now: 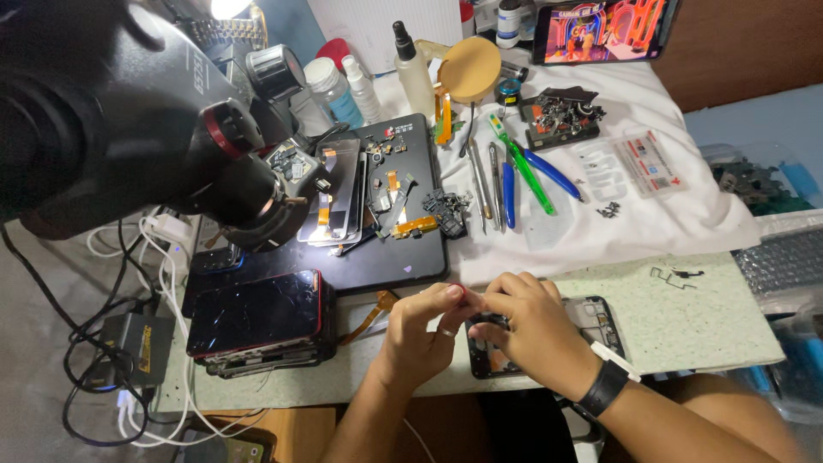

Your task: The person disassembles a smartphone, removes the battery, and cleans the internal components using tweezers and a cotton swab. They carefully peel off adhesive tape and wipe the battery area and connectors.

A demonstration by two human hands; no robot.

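Left hand [420, 330] and right hand [527, 321] meet fingertip to fingertip over the opened phone frame [591, 321], which lies at the tabletop's [711, 317] near edge. Both pinch a tiny red-tinged part [464, 292]; its kind is too small to tell. Judged step: fine handling of that part above the frame. It calls for a steady pinch. Left of the frame a stack of cracked phones [257, 321] crowds in; right of it the tabletop is mostly bare.

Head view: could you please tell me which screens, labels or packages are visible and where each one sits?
Lit tablet screen: top right, propped, pink and orange picture.
Cracked phone screen: on a stack, left of the hands, dark with red edge.
Clear packet: right on the white cloth, red and white label.
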